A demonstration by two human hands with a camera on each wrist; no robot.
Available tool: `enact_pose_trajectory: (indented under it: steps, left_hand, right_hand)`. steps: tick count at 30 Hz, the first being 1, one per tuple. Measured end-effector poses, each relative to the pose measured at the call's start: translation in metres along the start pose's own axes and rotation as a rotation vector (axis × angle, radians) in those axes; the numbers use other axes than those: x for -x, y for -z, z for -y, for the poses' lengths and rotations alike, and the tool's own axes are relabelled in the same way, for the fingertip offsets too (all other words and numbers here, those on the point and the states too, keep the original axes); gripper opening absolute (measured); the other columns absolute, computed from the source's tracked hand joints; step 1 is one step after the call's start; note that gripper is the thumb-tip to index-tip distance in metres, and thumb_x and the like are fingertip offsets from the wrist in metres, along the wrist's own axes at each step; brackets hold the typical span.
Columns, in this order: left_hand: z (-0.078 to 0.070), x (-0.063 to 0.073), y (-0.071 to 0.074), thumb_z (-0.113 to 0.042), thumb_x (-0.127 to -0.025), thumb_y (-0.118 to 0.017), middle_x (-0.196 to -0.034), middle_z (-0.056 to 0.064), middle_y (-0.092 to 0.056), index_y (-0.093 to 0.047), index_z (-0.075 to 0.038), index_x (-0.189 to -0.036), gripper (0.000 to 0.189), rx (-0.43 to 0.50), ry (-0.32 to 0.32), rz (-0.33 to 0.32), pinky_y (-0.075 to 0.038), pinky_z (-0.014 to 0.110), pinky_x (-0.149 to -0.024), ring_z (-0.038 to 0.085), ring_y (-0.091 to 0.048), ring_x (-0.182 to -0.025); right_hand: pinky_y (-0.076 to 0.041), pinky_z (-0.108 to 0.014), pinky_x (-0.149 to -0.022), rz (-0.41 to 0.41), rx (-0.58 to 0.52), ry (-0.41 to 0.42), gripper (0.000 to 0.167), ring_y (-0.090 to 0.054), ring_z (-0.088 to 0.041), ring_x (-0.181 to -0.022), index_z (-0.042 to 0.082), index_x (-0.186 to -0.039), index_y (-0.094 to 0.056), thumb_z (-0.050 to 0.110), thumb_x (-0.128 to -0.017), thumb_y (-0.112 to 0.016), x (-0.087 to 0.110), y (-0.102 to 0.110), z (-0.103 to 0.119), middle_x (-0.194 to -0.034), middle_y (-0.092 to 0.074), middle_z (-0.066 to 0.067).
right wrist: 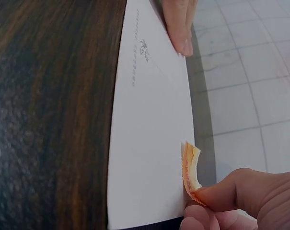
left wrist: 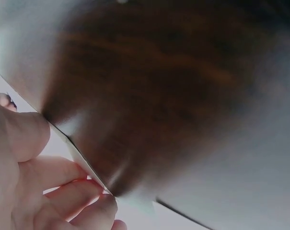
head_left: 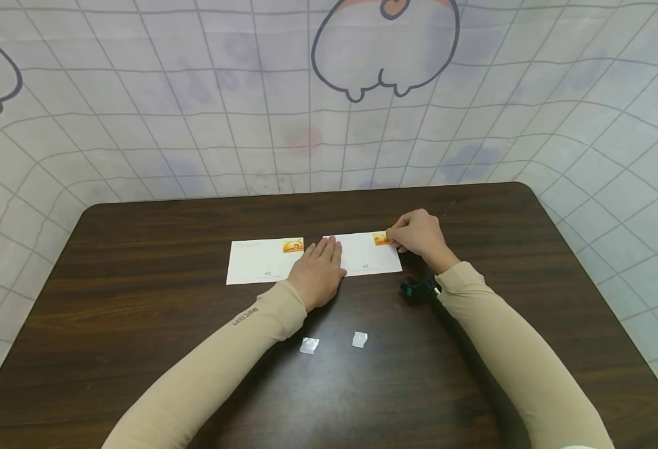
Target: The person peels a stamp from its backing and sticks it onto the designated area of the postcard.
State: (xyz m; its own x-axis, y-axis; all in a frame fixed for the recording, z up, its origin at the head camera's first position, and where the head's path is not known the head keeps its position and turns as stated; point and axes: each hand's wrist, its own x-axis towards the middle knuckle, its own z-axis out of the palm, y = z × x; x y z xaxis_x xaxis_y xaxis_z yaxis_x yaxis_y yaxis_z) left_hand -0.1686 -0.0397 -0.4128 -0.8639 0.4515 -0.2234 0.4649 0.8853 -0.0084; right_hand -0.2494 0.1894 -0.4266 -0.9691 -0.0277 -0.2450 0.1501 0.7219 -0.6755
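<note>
Two white postcards lie side by side on the dark wooden table. My left hand (head_left: 319,274) rests with fingers extended on the left end of the right postcard (head_left: 362,259); its fingertips (right wrist: 185,47) press near the card's edge in the right wrist view. At the opposite end, my right hand (head_left: 418,236) pinches an orange stamp (right wrist: 190,172) between thumb and finger. The stamp curls up from the card's upper right corner, one edge against the paper. A similar orange stamp (head_left: 293,246) sits flat in the upper right corner of the left postcard (head_left: 250,262).
Two small whitish square pieces, one on the left (head_left: 309,345) and one on the right (head_left: 359,339), lie on the table (head_left: 138,324) nearer me. A black strap-like device (head_left: 418,288) is under my right wrist. A grid-patterned cloth (head_left: 194,137) hangs behind the table.
</note>
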Motion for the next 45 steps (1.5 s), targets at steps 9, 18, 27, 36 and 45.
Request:
enact_pose_trajectory:
  steps: [9, 18, 27, 36, 45]
  left_hand:
    - [-0.002, 0.0, -0.002, -0.032, -0.111, -0.042, -0.167, 0.02, -0.037, -0.037, 0.005, -0.157, 0.059, 0.002, 0.003, -0.004, -0.031, 0.045, -0.13, 0.033, -0.036, -0.157]
    - [-0.002, 0.0, 0.0, -0.032, -0.112, -0.042, -0.167, 0.02, -0.036, -0.036, 0.004, -0.158, 0.059, -0.014, 0.016, 0.006, -0.031, 0.045, -0.13, 0.032, -0.035, -0.158]
    - [0.005, -0.007, 0.001, -0.032, -0.111, -0.043, -0.168, 0.02, -0.035, -0.037, 0.004, -0.157, 0.059, -0.016, 0.027, 0.017, -0.031, 0.045, -0.13, 0.032, -0.034, -0.158]
    - [0.004, -0.01, -0.004, -0.033, -0.111, -0.043, -0.167, 0.021, -0.036, -0.038, 0.004, -0.157, 0.059, -0.028, 0.015, 0.016, -0.032, 0.045, -0.13, 0.032, -0.035, -0.158]
    - [-0.001, -0.01, 0.001, -0.032, -0.111, -0.043, -0.166, 0.02, -0.038, -0.039, 0.004, -0.157, 0.059, -0.045, 0.013, -0.012, -0.033, 0.044, -0.129, 0.032, -0.037, -0.157]
  right_hand:
    - [-0.056, -0.025, -0.055, 0.015, 0.034, 0.013, 0.02, -0.066, -0.011, -0.054, 0.004, -0.086, -0.079, 0.022, -0.091, -0.072, -0.002, 0.002, -0.002, -0.065, -0.072, -0.001]
    - [-0.053, -0.026, -0.055, 0.058, 0.128, -0.005, 0.028, -0.063, -0.014, -0.057, 0.005, -0.082, -0.077, 0.031, -0.092, -0.077, -0.002, 0.009, -0.001, -0.064, -0.068, -0.001]
    - [-0.044, -0.025, -0.048, 0.032, 0.228, 0.0, 0.045, -0.055, -0.013, -0.051, 0.007, -0.066, -0.068, 0.043, -0.092, -0.077, -0.014, 0.007, -0.003, -0.056, -0.063, -0.001]
    - [-0.051, -0.032, -0.062, -0.109, 0.163, 0.223, 0.036, -0.065, -0.023, -0.072, 0.007, -0.09, -0.076, 0.037, -0.103, -0.062, -0.007, 0.005, -0.015, -0.086, -0.076, -0.012]
    - [-0.048, -0.053, -0.116, 0.021, 0.591, 0.643, 0.061, -0.054, -0.033, -0.145, 0.004, -0.143, -0.061, 0.045, -0.098, -0.068, 0.018, 0.005, -0.013, -0.151, -0.059, -0.017]
